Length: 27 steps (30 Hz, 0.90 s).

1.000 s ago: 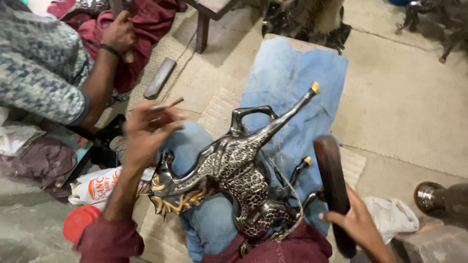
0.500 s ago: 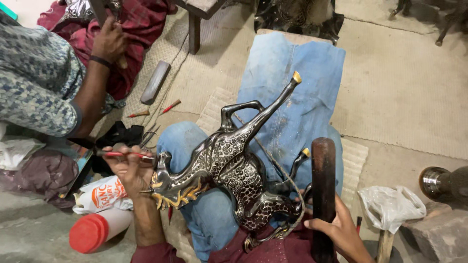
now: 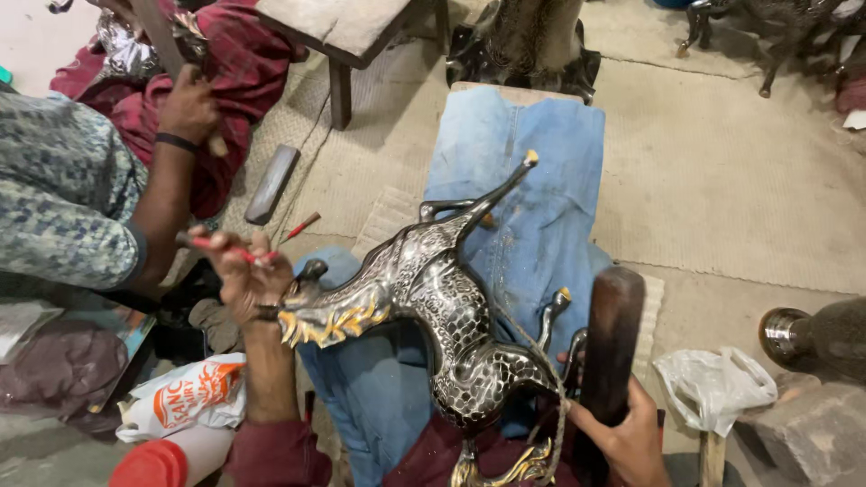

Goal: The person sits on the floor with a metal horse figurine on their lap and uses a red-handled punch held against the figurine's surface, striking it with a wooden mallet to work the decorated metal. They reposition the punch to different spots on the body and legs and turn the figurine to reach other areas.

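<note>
— Where is the metal horse figure [image 3: 442, 316] lying?
— On blue denim [image 3: 532, 180] over woven floor matting [image 3: 722, 180]; left hand [image 3: 244, 275] fingers are gripping a red-handled tool [image 3: 212, 243]; right hand [image 3: 622, 437] is clenching a dark wooden mallet [image 3: 609, 343].

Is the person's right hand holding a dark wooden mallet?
Yes, the right hand grips a dark wooden mallet beside the metal horse.
</note>
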### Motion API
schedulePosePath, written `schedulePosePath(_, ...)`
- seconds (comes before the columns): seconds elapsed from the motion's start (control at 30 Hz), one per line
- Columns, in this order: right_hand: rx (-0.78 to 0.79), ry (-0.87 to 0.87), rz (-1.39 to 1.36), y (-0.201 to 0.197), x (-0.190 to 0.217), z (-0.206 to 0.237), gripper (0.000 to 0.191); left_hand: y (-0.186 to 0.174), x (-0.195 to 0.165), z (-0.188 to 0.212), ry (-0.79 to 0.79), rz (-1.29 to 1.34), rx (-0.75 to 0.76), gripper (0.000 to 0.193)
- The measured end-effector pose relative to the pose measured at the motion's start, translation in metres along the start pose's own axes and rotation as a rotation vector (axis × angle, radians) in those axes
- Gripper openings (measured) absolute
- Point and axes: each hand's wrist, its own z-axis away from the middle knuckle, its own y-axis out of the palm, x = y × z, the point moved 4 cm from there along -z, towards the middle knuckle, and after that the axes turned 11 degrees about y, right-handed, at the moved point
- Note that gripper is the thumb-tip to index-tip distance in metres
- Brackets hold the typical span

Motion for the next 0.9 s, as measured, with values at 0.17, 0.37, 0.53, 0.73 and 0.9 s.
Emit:
schedulePosePath(0.17,-0.113,-0.025,0.091,-0.015,-0.003,0.016,0.056,0.001,0.045,-0.024,-0.032,0.011,0.040,0.056)
schedulePosePath(0.37,-0.187,-0.020,0.149,-0.027,0.021,0.014,0.052,0.011,0.118,-0.062,-0.082,-0.258,-0.028,0.057)
schedulePosePath(0.53,-0.166,0.018,0.160,-0.026,0.025,0.013,0.054,0.003,0.154,-0.066,-0.196,-0.638,0.039,0.050)
schedulePosePath(0.73,-0.121,0.173,0.055,-0.019,-0.015,-0.006,0.060,-0.034,0.161,-0.073,-0.310,-0.943,0.191,0.048)
schedulePosePath(0.9,-0.190,0.238,0.188,-0.052,-0.027,0.004,0.056,-0.043,0.144,-0.072,-0.188,-1.288,0.454,0.040)
